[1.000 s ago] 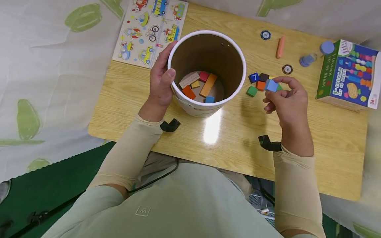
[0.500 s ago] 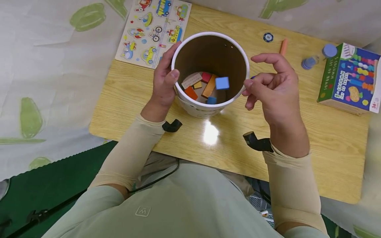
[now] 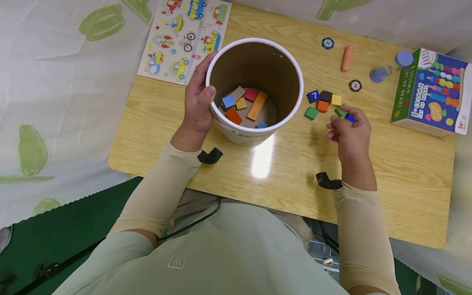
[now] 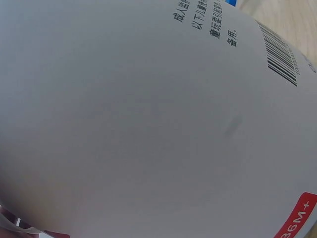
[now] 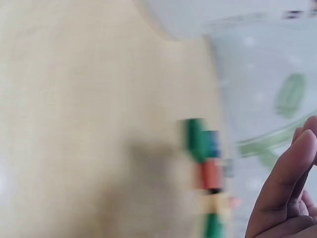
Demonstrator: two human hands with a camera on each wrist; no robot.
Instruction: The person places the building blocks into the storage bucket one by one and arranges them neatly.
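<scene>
My left hand (image 3: 199,98) holds a white-rimmed bucket (image 3: 254,135) by its left side, thumb at the rim. Its printed white wall (image 4: 148,124) fills the left wrist view. Inside lie several blocks, among them a light blue block (image 3: 228,101), an orange plank (image 3: 257,105) and a red-orange block (image 3: 233,116). On the right, my right hand (image 3: 354,137) hovers by a green block (image 3: 339,112) and a dark blue block (image 3: 350,118), seen past its fingers. The right wrist view shows the thumb (image 5: 287,171) near a fingertip, with no block visible between them.
Beside the right hand lie a yellow block (image 3: 336,100), an orange block (image 3: 322,106) and another green block (image 3: 311,113). A picture puzzle board (image 3: 180,45) is behind the bucket at left. A boxed bead set (image 3: 431,90) and a small bottle (image 3: 380,74) stand at right.
My right hand carried the light blue block to the bucket, let it drop in, and moved back right over the blocks. The left hand still holds the bucket.
</scene>
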